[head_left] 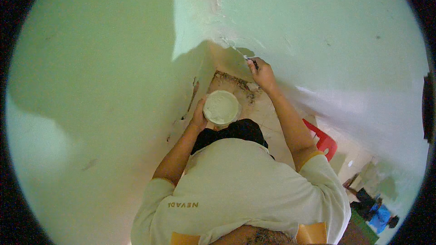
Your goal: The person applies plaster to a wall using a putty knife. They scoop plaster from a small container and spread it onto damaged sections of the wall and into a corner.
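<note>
My left hand [198, 115] is closed on the left side of a round tub [239, 110] of pale, creamy putty [221, 107], held in front of my body. In my right hand [263, 74] is the dark handle of a putty knife [245, 57]. Its thin blade, smeared with white, points up and left at the wall corner. The tip is at or close to the right-hand wall [309, 27]; contact cannot be made out. White smears of filler [217, 0] run up the corner above it.
The left-hand wall [91, 63] is pale green, with a cracked, damaged strip [194, 91] low down. Dark debris [234, 79] lies on the tiled floor in the corner. Behind my right arm stands a red plastic item [326, 141]. Blue and dark items [380, 218] are at lower right.
</note>
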A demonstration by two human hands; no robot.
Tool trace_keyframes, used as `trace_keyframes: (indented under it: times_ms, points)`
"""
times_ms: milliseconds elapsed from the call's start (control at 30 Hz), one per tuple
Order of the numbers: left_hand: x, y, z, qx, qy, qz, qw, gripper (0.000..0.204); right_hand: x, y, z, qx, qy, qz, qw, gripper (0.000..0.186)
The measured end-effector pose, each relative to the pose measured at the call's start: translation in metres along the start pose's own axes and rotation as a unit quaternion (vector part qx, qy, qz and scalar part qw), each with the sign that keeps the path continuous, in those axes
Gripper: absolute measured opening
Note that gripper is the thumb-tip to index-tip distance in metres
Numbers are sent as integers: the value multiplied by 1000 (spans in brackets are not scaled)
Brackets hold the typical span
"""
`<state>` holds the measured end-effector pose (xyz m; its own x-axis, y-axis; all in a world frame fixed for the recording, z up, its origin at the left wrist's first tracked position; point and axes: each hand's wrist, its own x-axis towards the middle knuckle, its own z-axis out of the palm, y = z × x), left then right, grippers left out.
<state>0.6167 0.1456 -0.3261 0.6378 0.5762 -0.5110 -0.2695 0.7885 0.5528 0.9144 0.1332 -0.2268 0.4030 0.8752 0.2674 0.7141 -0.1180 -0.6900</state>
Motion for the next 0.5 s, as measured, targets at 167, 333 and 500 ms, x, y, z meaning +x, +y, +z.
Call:
trace_keyframes:
  times_ms: [167,333,500]
  points:
    - [-1,-20,-2,22,14,35,999,67,-49,15,-2,0,23,69,997,32]
    - [-4,-26,-1,-39,38,24,998,72,-5,-1,-12,-23,-62,-23,998,32]
    - [-42,-36,4,-96,31,71,992,67,19,-18,-10,-62,-52,-6,997,33]
